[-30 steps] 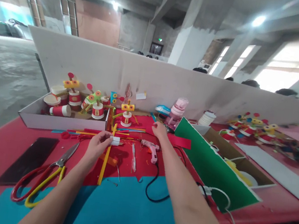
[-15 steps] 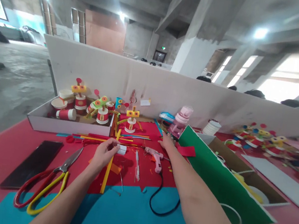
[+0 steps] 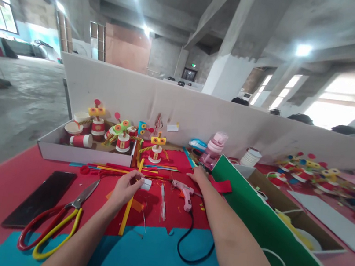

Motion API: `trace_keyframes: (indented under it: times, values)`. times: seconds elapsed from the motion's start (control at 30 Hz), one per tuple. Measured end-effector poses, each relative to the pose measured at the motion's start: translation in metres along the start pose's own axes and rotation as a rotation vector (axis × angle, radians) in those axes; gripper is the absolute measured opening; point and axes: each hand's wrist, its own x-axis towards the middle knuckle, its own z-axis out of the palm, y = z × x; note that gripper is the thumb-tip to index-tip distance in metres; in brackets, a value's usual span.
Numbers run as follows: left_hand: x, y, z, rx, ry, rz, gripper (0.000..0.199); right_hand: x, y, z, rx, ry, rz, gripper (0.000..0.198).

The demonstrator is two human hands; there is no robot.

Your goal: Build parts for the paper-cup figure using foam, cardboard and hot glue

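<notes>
My left hand [image 3: 127, 188] is closed in a pinch on a small white paper piece [image 3: 145, 184], above a yellow paper strip [image 3: 125, 216]. Reaching across the table, my right hand [image 3: 198, 175] has its thumb and fingertips apart, close to a dark object [image 3: 205, 167] I cannot make out. Between the hands lie a white pen [image 3: 163, 202] and a pink glue gun [image 3: 185, 193] with a black cord. A paper-cup robot figure [image 3: 156, 152] with a yellow head and coiled arms stands behind them. Several coloured paper strips [image 3: 118, 169] lie across the red sheet.
Scissors [image 3: 79, 200] with red and yellow handles and a black phone [image 3: 40, 199] lie at left. A white box [image 3: 84, 154] holds several cup figures. A green-sided box [image 3: 251, 219] stands at right, near a pink bottle [image 3: 217, 145]. A white partition [image 3: 188, 108] runs behind.
The whole view has tilted slightly, so everything sits a little lower. My left hand keeps its pinch on the white paper; my right hand remains near the dark object, shifted very little.
</notes>
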Motion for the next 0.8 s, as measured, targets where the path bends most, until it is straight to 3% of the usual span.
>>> trace_keyframes:
  times: [0.13,0.27,0.37,0.5,0.6,0.67,0.73,0.8]
  values:
    - [-0.001,0.003,0.002,0.004,-0.018,-0.003,0.022,0.007,0.001,-0.006,0.02,-0.041,-0.016,0.049]
    - [-0.001,0.006,0.002,0.002,-0.024,-0.02,0.022,0.004,-0.002,-0.023,0.104,-0.046,-0.127,0.027]
    - [-0.002,0.009,0.001,-0.028,-0.001,-0.03,0.024,-0.002,-0.01,-0.049,0.223,-0.008,-0.229,0.016]
    - [-0.002,0.017,-0.005,-0.119,0.032,-0.026,0.029,-0.03,-0.03,-0.1,0.452,0.106,-0.352,0.026]
    - [-0.001,0.024,-0.011,-0.243,0.078,-0.049,0.033,-0.071,-0.042,-0.14,0.813,0.101,-0.517,0.03]
    - [0.0,0.025,-0.014,-0.294,0.109,-0.063,0.034,-0.102,-0.049,-0.157,1.471,-0.059,-0.608,0.028]
    - [0.002,0.024,-0.016,-0.319,0.151,-0.071,0.036,-0.13,-0.057,-0.158,1.909,-0.167,-0.563,0.023]
    - [0.005,0.021,-0.018,-0.347,0.205,-0.08,0.038,-0.15,-0.07,-0.141,2.089,-0.317,-0.454,0.024]
